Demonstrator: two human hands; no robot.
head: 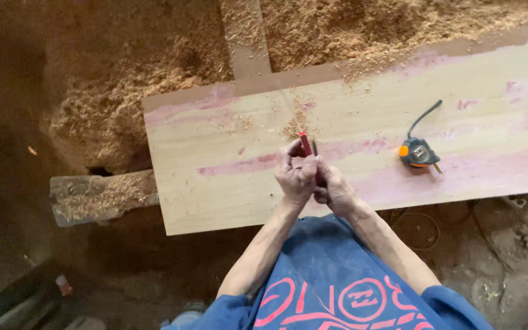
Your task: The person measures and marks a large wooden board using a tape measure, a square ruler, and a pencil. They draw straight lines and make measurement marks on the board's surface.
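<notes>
Gripping a slim red pencil-like marking tool (305, 145), the left hand (296, 176) and right hand (332, 190) are pressed together above the near edge of the pale wooden board with pink streaks (227, 183); fingers of both curl shut around the tool, its tip pointing away from the person. An orange and grey tape measure (417, 153) lies on the board, well apart to the right; loose sawdust (154, 79) is heaped beyond the far edge.

This is a woodworking shop. Sawdust (154, 91) lies heaped from nine to one o'clock around a pale plank (227, 171) resting on rough timbers (102, 195). A tape measure (418, 153) sits on the plank at three o'clock, above a dirt floor (508, 256).
</notes>
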